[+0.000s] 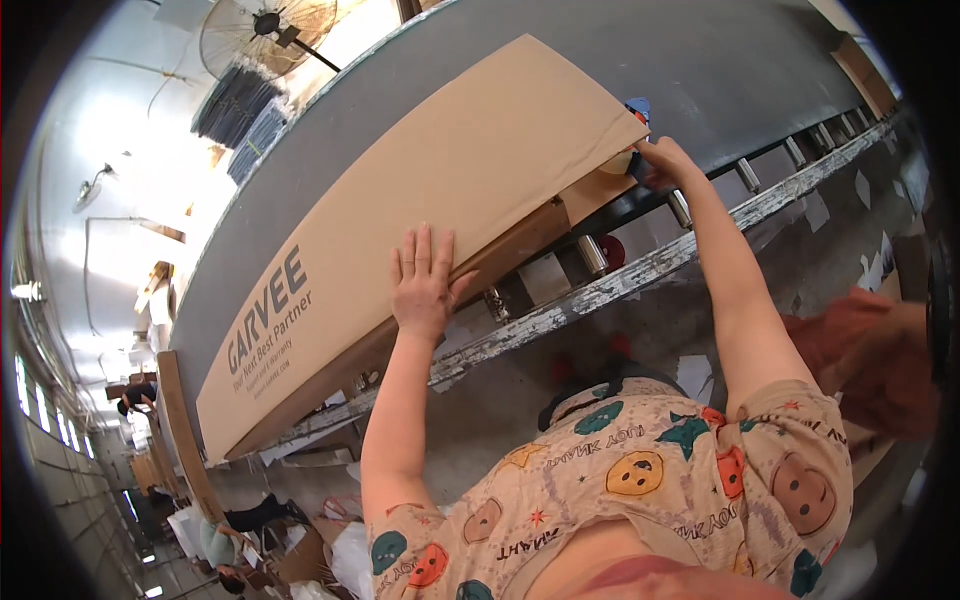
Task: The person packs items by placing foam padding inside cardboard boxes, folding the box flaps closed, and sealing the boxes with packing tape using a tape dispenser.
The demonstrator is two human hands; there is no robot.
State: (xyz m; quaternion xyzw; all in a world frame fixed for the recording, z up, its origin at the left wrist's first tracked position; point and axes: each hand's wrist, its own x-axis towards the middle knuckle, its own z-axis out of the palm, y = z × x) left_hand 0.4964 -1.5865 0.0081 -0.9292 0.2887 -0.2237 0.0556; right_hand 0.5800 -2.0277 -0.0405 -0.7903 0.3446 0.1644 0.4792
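- Shirt (635, 472): tan cloth, printed with small dark wording and coloured round faces and stars.
- Left hand (425, 285): laid flat on the carton's top face near its near edge, fingers extended, gripping nothing.
- Right hand (668, 163): at the carton's right end, fingers bent and partly hidden; cannot tell whether it grasps anything. A blue-and-red item (638, 106) shows just beside it, mostly concealed.
- Carton (470, 150): long, brown cardboard, lying along the conveyor before the person. Large dark lettering, with smaller lines beneath, is printed toward its left end. Surface smooth, lightly creased near the right end, where a flap (597, 192) projects below the top face.
- Conveyor surface (740, 100): dark grey, flat, smooth.
- Rollers (592, 256): shiny metal cylinders, spaced along the near side.
- Frame rail (600, 290): pale paint, worn and flaking.
- Floor (655, 345): grey, strewn with paper scraps (694, 376).
- Far side: dark stacked sheets (238, 105) and a round caged fan (266, 25).
- Far left: other people (215, 545) among cardboard, blurred.
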